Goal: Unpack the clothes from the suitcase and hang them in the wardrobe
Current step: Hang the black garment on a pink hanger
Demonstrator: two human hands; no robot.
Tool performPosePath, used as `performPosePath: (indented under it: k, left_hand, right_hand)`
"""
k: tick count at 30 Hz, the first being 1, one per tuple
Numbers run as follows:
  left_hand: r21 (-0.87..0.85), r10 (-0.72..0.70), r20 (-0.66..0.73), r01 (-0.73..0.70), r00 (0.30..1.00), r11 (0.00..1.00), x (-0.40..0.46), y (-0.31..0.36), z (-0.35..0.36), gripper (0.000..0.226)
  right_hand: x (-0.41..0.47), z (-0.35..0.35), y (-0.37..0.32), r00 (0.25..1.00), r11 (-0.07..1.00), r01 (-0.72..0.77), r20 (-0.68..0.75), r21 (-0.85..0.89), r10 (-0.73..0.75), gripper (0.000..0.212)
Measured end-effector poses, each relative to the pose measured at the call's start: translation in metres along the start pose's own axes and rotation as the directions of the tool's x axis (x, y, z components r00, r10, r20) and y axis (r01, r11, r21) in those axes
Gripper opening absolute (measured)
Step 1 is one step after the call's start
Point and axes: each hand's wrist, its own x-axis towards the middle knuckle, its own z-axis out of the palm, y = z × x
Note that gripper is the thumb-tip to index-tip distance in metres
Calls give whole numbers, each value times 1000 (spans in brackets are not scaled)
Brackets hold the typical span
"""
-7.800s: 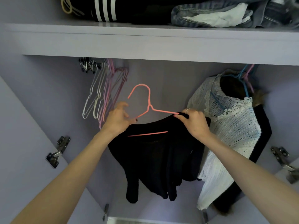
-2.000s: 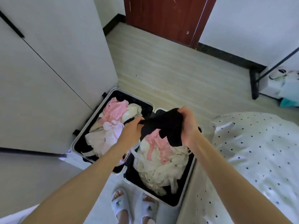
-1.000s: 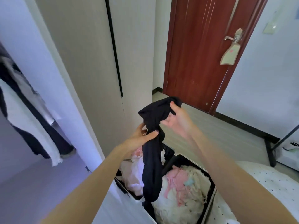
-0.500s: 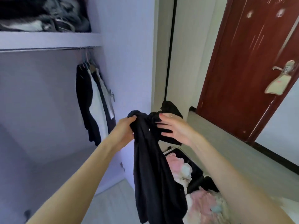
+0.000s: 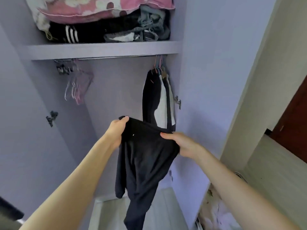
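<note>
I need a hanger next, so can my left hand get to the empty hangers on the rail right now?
Probably not yet. The left hand grips the black garment, as does the right hand. The path up-left to the empty hangers looks free, so it could once it lets go.

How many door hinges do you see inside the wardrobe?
2: one hinge on the left wall, one hinge on the right wall beside the hanging clothes. Lower ones may be hidden.
</note>
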Motion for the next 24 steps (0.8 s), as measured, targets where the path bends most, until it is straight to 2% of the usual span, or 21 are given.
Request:
performPosePath:
  k: [3, 5, 8, 11, 14, 17, 19, 21, 24]
  left_hand:
    - [152, -101, -103, 116, 989, 981, 29, -16, -24, 31]
    - [232, -133, -119, 157, 984, 960, 51, -24, -30, 23]
    - [357, -76, -98, 107, 992, 928, 76, -21, -24, 17]
    - [416, 21, -3, -18, 1000, 909, 93, -9, -17, 27]
    - [459, -43, 195, -53, 980, 887, 110, 4, -13, 23]
    - [520, -66, 246, -74, 967, 851, 125, 3, -6, 31]
    - [461, 17, 173, -96, 985, 882, 139, 4, 0, 26]
    - [395, 96, 20, -96, 995, 913, 156, 8, -2, 21]
    - [418, 152, -91, -101, 984, 903, 182, 10, -11, 22]
  right_hand:
    - [27, 6, -24, 1000, 1000, -12, 0, 2, 12, 13]
    - [53, 12, -40, 999, 996, -43, 17, 80, 42, 17]
    - [88, 25, -66, 997, 964, -72, -1, 257, 75, 8]
    - [123, 34, -93, 994, 931, -77, -49, 357, 101, 15]
    - [165, 44, -118, 992, 934, -98, -39, 344, 119, 12]
    - [190, 56, -132, 994, 923, -100, -5, 371, 110, 13]
    - [202, 63, -141, 997, 927, -74, 23, 369, 71, 11]
    - [214, 65, -149, 1000, 940, -28, 16, 340, 25, 6]
    - [236, 52, -160, 1000, 973, 0, -29, 231, 6, 9]
